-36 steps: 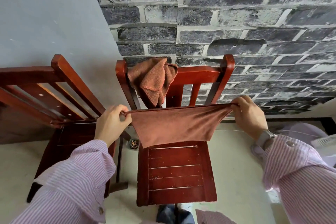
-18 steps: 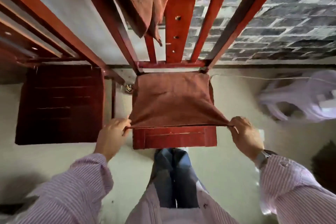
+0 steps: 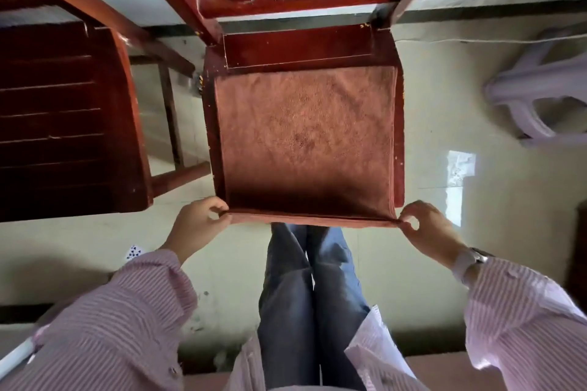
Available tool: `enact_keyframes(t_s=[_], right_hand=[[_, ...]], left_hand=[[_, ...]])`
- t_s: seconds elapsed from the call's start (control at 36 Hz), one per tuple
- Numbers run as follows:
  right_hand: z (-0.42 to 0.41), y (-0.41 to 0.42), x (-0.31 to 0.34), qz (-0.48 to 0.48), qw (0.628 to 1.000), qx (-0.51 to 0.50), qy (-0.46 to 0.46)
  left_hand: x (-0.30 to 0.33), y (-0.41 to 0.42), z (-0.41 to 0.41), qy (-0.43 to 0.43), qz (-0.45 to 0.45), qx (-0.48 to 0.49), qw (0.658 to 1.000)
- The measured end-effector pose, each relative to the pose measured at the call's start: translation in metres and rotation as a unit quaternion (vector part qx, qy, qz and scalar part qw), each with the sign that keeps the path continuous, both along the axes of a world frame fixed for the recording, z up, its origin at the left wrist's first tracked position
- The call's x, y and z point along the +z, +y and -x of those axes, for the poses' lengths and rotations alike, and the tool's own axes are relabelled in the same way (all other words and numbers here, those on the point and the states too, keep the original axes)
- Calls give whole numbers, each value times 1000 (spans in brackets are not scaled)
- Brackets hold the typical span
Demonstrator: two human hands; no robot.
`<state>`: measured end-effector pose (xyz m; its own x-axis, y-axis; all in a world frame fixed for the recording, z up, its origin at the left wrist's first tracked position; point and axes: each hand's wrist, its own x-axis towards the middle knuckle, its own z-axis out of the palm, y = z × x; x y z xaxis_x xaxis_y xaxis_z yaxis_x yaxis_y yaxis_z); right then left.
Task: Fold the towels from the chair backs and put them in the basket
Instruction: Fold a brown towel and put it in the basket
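The towel [image 3: 305, 140] lies flat on the seat of the middle chair [image 3: 298, 44]. A left hand [image 3: 198, 225] and right hand [image 3: 428, 228] pinch its 2 near corners. Another chair [image 3: 63, 117] stands left, a stool [image 3: 540, 95] right.

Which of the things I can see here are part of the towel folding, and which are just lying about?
Part of the job:
- rust-brown terry towel, spread on the seat
- red wooden slat-back chair under it
- left hand and right hand, each pinching a near corner

Just lying about:
- second red wooden chair, at left
- pale lilac plastic stool
- playing card on the floor
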<state>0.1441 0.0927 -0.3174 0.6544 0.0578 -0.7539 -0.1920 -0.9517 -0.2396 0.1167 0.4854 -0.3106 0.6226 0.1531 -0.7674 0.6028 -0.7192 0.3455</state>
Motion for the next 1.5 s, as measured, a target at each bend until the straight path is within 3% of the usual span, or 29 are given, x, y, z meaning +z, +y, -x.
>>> enact_keyframes(t_s=[0.11,0.22,0.36,0.61,1.0,1.28,1.39,1.5], right_hand=[[-39,9,5,-51,985,-159,-32],[-89,22,8,-119,950,-279,-72],[-142,38,-4,-197,900,-372,-109],[-201,56,-42,-188,885,-391,-168],[-219,64,-70,-133,908,-345,-195],[-227,71,-69,-70,924,-331,-179],[-222,67,-64,-152,869,-449,-141],[-214,73,-56,-207,875,-415,-137]], left_hand=[[-3,-1,-33,-4,69,148,987],[-8,6,-68,-25,133,323,937],[-17,7,-112,-75,187,414,888],[-55,8,-166,-133,151,445,873],[-94,-5,-184,-217,-1,376,901],[-90,-10,-198,-192,-104,338,915],[-82,-9,-194,-199,-49,347,915],[-78,-1,-193,-171,40,368,913]])
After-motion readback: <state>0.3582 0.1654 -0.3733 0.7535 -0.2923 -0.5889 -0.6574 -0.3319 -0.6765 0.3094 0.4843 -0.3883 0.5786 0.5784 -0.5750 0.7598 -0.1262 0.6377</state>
